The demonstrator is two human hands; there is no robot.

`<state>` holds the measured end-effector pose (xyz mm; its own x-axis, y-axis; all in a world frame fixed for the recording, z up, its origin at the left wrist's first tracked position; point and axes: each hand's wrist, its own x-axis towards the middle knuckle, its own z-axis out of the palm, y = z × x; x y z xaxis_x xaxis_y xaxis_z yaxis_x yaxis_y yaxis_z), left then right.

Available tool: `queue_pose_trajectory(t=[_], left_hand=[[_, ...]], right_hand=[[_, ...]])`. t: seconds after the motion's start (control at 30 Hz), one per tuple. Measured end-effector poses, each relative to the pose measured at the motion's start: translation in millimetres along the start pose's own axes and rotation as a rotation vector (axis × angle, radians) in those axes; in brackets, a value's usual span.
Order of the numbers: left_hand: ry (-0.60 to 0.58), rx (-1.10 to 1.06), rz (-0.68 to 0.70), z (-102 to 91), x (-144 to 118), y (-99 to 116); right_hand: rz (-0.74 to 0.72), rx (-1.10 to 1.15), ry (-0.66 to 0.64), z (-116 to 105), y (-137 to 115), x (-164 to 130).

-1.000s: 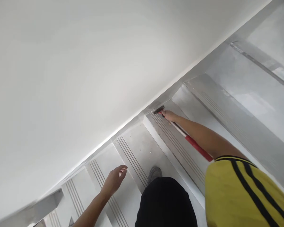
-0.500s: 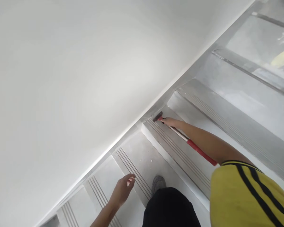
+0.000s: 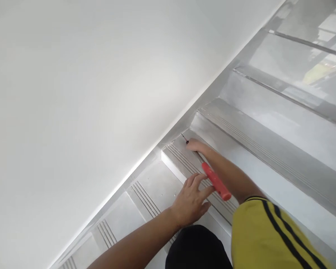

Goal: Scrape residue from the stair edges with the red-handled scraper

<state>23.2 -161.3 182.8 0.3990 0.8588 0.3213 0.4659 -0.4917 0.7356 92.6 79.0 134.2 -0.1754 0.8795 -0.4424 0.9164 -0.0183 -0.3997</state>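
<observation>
Right now my right hand [image 3: 195, 145] clamped low on scraper [image 3: 210, 175], blade in stair corner [image 3: 182, 138] at frame centre. Left hand [image 3: 190, 201] spread open, fingers touching red handle [image 3: 216, 182]. Best keep blade flat, press steadily, short strokes along wall [image 3: 100, 93].

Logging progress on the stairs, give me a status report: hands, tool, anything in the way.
Right hand pressing scraper into stair-wall corner. Left hand open, touching its red handle. Nothing blocking the step.

The right hand [image 3: 195, 145] is stretching forward with fingers closed, while the left hand [image 3: 190, 203] is hovering with fingers spread.
</observation>
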Motion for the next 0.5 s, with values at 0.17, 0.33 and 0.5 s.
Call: queue_pose_trajectory(t=[0.17,0.33,0.5], left_hand=[[0.054,-0.646,-0.552,11.7,-18,-10],[0.024,-1.076,-1.012,22.1,-26,-20],[-0.068,-1.034,-0.994,53.6,-26,-35]], right_hand=[[0.046,0.973,0.169,38,23,-22],[-0.074,1.319,0.444,54,49,-30],[-0.112,1.205,0.580,37,81,-22]])
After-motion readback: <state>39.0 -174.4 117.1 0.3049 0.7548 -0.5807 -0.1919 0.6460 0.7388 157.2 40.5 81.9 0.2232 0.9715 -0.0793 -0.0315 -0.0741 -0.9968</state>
